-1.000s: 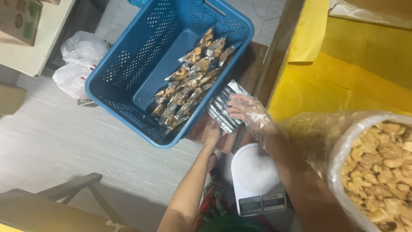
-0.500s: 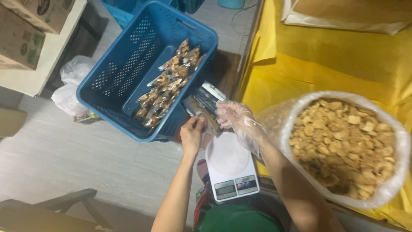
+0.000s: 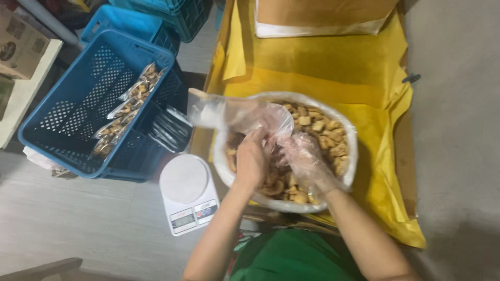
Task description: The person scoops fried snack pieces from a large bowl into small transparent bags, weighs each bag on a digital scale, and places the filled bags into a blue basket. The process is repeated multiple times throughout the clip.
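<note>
A big clear plastic sack (image 3: pixel 350 136), rolled open at the mouth, sits on a yellow cloth (image 3: pixel 323 67) near the cloth's left edge and is heaped with golden-brown fried snack pieces (image 3: pixel 317 122). To the left on the floor stands a blue slotted crate (image 3: pixel 62 112); sealed packets (image 3: pixel 125 112) of the same snack lie in a row along its right side. A small white kitchen scale (image 3: pixel 188 192) rests on the floor just beside the crate's near right corner, its round plate bare. A stack of dark flat pouches (image 3: pixel 169 130) leans between crate and sack.

Both forearms reach forward over the sack's near rim. The left hand (image 3: pixel 252 158), bare, is closed around the mouth of a small clear bag (image 3: pixel 234 112), which stretches away to the left above the snacks. The right hand (image 3: pixel 307 161), in a thin transparent glove, is curled down among the pieces right beside the bag's opening; whether it grips any I cannot tell.
</note>
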